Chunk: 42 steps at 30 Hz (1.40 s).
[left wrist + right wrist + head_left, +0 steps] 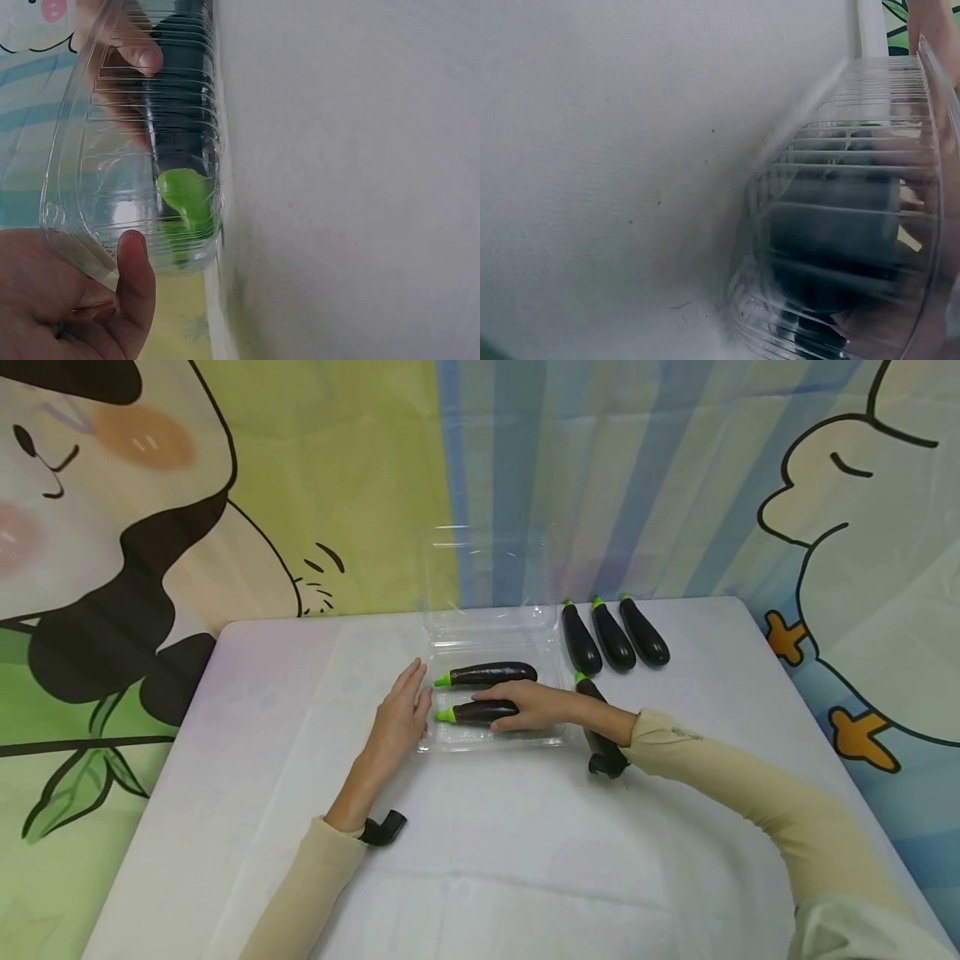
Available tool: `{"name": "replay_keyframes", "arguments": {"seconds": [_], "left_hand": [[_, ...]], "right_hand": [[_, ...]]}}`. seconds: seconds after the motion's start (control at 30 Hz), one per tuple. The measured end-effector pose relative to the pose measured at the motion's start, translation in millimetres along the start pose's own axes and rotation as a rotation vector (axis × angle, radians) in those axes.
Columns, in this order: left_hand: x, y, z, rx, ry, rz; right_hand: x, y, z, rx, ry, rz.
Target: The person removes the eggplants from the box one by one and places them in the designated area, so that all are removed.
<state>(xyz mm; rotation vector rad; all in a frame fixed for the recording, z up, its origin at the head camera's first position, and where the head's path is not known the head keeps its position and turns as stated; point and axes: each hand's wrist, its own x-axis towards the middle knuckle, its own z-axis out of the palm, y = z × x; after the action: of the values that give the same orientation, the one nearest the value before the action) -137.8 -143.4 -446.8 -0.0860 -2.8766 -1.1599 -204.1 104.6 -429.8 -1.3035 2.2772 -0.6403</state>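
Note:
A clear plastic clamshell box (491, 745) lies on the table with its lid (483, 568) raised at the back. Inside are two toy eggplants with green stems pointing left: a rear eggplant (491, 673) and a front eggplant (480, 711). My right hand (528, 704) reaches in from the right and grips the front eggplant; through the wall in the left wrist view, the thumb (146, 58) lies along its dark body. My left hand (401, 718) rests at the box's left edge, fingers extended, thumb against the clear wall (105, 195).
Right of the box, several more eggplants lie on the white table (480, 877): a back row (615, 635) and a nearer eggplant (595, 718) partly hidden under my right forearm. A cartoon-printed curtain (360, 485) stands behind the table.

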Motion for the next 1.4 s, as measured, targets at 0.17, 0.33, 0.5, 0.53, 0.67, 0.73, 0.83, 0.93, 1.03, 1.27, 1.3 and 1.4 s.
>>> {"name": "replay_keyframes", "arguments": {"seconds": [0.17, 0.33, 0.5, 0.53, 0.67, 0.73, 0.83, 0.93, 1.03, 1.27, 1.3, 1.4], "left_hand": [[0.4, 1.7, -0.4, 0.000, 0.001, 0.000], [0.0, 1.5, -0.3, -0.001, -0.003, 0.002], [-0.7, 1.4, 0.1, 0.002, -0.008, -0.007], [-0.8, 1.5, 0.2, 0.001, -0.008, -0.010], [-1.4, 1.8, 0.2, 0.001, -0.007, -0.014], [-1.8, 1.7, 0.7, -0.002, -0.006, -0.016], [-2.6, 1.7, 1.2, 0.000, -0.011, -0.016], [-2.7, 1.7, 1.3, 0.003, -0.011, -0.020], [-2.4, 2.3, 0.4, 0.006, -0.013, -0.025], [-1.4, 1.0, -0.4, 0.009, -0.017, -0.014], [-1.4, 1.0, -0.3, 0.009, -0.014, -0.013], [-1.5, 1.5, -0.4, 0.013, -0.006, -0.005]], "right_hand": [[1.0, -1.8, 1.2, 0.000, 0.012, 0.018], [-0.2, -2.1, 2.5, -0.012, 0.032, 0.018], [-6.3, -7.8, 0.2, -0.046, 0.094, 0.022], [-8.2, -9.5, -0.7, -0.046, 0.115, 0.029], [-16.3, -14.7, -3.2, -0.027, 0.204, 0.063], [-20.9, -16.8, -3.5, 0.009, 0.236, 0.085], [-28.4, -19.2, -3.2, 0.078, 0.274, 0.120], [-35.2, -20.1, -2.8, 0.130, 0.306, 0.145], [-41.1, -19.0, -2.1, 0.147, 0.329, 0.149], [-56.0, -21.0, -4.1, 0.185, 0.392, 0.191], [-57.4, -20.4, -4.5, 0.195, 0.403, 0.194], [-62.3, -18.3, -5.3, 0.213, 0.429, 0.191]]}}
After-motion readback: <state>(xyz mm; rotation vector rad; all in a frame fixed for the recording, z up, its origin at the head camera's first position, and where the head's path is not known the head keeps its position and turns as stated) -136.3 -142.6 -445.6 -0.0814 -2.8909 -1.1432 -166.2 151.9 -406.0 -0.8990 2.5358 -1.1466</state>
